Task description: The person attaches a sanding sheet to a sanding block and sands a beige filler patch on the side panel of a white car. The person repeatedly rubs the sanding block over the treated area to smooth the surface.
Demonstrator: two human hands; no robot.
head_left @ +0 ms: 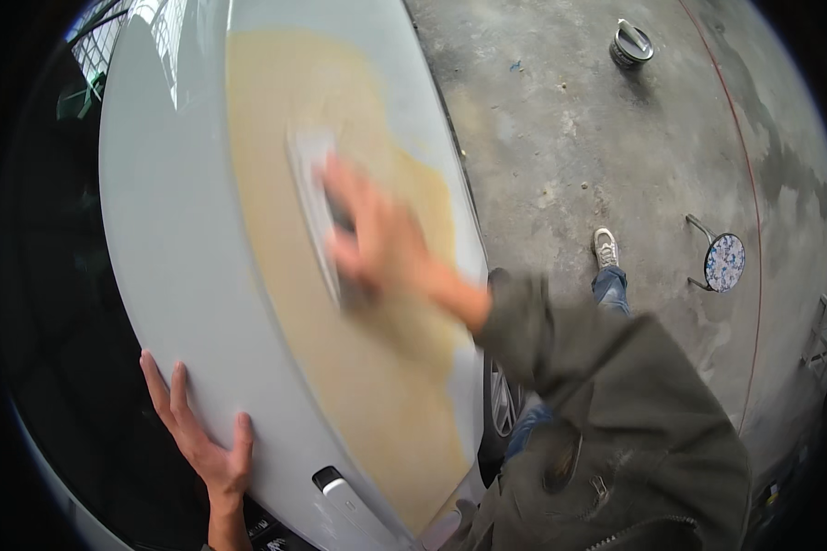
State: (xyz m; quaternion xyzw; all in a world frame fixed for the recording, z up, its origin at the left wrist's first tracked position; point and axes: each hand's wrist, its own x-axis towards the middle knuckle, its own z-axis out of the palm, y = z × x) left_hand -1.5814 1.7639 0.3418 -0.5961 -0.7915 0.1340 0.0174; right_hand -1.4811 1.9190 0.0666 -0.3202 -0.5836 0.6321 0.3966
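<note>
A pale grey car panel (169, 257) fills the middle left, with a broad yellowish, matte patch (395, 404) along it. My right hand (372, 225), blurred, is over the patch and grips a long, pale sanding block (305, 161) with a dark upper part; the block lies lengthwise on the patch, its underside hidden. My left hand (202, 432) rests at the panel's left edge, fingers spread and holding nothing. A door handle (354, 500) with a dark end sits on the panel just to the right of that hand.
Concrete floor (542, 138) runs along the right, with a tin (628, 55) carrying a pale object on top, a small round stool (724, 262) and a red hose (753, 202). Dark glass (55, 303) borders the left. My shoe (606, 246) and a wheel (504, 399) show beside the car.
</note>
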